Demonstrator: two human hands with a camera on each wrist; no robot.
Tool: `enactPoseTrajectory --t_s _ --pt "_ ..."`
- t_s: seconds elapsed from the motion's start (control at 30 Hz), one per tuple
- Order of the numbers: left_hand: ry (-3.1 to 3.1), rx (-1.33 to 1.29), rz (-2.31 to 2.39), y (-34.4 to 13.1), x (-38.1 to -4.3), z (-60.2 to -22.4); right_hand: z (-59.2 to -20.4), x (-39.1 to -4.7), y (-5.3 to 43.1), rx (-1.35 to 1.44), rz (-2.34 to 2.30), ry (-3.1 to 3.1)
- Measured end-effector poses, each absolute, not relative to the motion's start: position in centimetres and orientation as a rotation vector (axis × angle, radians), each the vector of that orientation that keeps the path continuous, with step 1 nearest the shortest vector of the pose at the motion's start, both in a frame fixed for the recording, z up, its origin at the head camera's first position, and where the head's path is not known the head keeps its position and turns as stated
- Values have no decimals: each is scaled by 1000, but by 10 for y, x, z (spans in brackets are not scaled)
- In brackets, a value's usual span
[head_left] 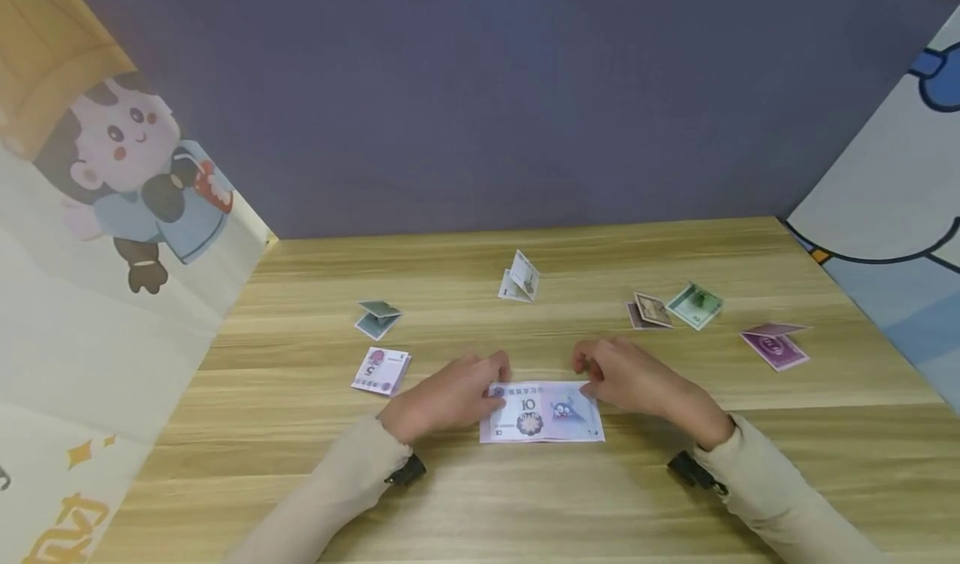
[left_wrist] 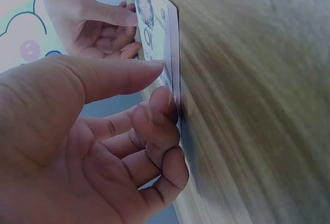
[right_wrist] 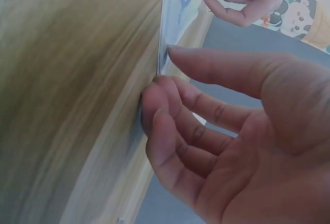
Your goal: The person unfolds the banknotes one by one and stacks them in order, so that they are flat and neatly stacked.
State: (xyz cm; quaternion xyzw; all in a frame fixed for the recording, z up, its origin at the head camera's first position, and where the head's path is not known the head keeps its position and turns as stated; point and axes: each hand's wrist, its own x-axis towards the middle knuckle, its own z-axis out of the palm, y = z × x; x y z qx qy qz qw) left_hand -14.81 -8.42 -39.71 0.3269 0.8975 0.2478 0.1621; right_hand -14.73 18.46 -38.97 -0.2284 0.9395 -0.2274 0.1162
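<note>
Pale 10 note (head_left: 542, 414) lay on the wooden counter (head_left: 517, 506), between both hands | left hand (head_left: 453, 391): fingers curled, pinched it near its far left corner | right hand (head_left: 637, 381): fingers curled, pinched its far right corner | folded 5 note (head_left: 380, 371) lay left, purple folded note (head_left: 776, 352) well to the right

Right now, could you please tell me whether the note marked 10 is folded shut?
No, the note marked 10 lies opened out between the left hand and the right hand.
</note>
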Motion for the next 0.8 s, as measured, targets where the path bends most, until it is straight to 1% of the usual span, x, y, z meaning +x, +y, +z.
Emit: enactPoseTrajectory --t_s 0.33,0.8 --pt "2525 1035 695 -84 -151 -400 -391 -148 185 -658 -621 2782" --pt "2485 970 723 -84 -152 -399 -391 -147 183 -653 -666 2773"
